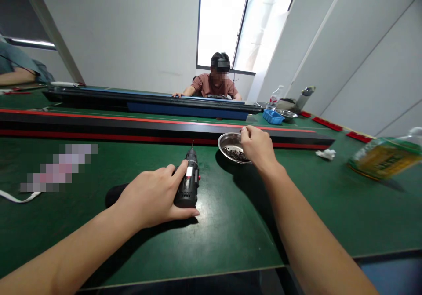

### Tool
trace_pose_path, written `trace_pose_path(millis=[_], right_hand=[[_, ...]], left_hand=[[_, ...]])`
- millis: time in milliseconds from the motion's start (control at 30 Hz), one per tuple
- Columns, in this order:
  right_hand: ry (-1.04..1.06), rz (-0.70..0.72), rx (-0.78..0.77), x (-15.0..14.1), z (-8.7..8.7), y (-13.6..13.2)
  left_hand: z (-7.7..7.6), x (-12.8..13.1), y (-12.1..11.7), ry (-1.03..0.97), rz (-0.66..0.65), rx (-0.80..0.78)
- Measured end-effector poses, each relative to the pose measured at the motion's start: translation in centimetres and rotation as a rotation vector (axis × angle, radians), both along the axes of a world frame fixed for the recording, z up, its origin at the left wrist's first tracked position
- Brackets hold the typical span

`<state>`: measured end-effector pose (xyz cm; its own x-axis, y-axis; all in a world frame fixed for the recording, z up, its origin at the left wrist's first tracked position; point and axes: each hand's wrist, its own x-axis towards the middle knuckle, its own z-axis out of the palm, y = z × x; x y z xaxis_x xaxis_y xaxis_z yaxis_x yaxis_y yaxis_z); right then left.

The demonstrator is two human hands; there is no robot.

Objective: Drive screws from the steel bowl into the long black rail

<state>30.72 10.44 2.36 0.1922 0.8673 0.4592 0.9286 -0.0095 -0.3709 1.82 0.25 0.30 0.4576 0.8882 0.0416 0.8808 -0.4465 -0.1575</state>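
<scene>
My left hand point(154, 194) is wrapped over a black power drill point(189, 183) that lies on the green table. The fingers lie along its far side and the thumb along the near end. A thin bit in its chuck points away from me. My right hand point(257, 143) is closed in a pinch over the right part of a round metal bowl point(221, 144), covering that side. Small dark screws point(234, 154) lie in the bowl. Whatever the right fingertips hold is too small or hidden to make out.
Behind the bowl runs a long black bar with red stripes point(148, 127). Farther back lie dark and blue lengths point(184, 109), with a person point(214, 84) seated behind them. A large bottle point(385, 158) and crumpled tissue point(325, 154) are right; a blue basket point(273, 117) stands farther off.
</scene>
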Motion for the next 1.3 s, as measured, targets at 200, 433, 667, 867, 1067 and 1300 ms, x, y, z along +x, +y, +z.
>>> trace_pose_path(millis=[200,433,667,867,1067,1300], right_hand=[[-0.138,0.199,-0.409,0.1,-1.4,0.9],[-0.043,0.207,-0.528,0.7,-1.7,1.3],[0.056,0.175,-0.350,0.8,-1.9,1.1],[0.068,0.063,-0.122,0.7,-1.1,1.3],[0.094,0.058,-0.061,0.5,-1.2,1.5],[0.111,0.088,0.017,0.3,-1.7,1.5]], left_hand=[[0.2,0.0,-0.1,-0.003,0.002,-0.006],[0.3,0.0,-0.1,-0.020,0.014,-0.029],[0.5,0.0,-0.1,-0.035,0.018,-0.046],[0.3,0.0,-0.1,-0.046,0.008,-0.037],[0.2,0.0,0.0,-0.031,0.009,-0.023],[0.3,-0.2,-0.1,-0.042,-0.003,-0.034]])
